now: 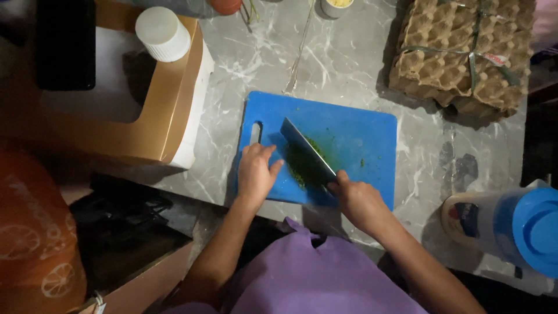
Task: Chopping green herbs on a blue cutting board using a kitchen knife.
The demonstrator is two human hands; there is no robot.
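A blue cutting board [360, 134] lies on the grey marble counter, with a small heap of finely chopped green herbs [303, 166] on its near left part. My right hand [359, 202] grips the handle of a broad cleaver [307, 146], whose blade slants up and left across the herbs. My left hand [254, 172] rests flat on the board's left side, fingers spread, right beside the herbs and just below the board's handle slot.
A stack of tied cardboard egg trays [465, 52] sits at the back right. A clear jug with a blue lid [511, 224] stands at the near right. A tan box [157, 116] with a white container [163, 34] on it is at the left.
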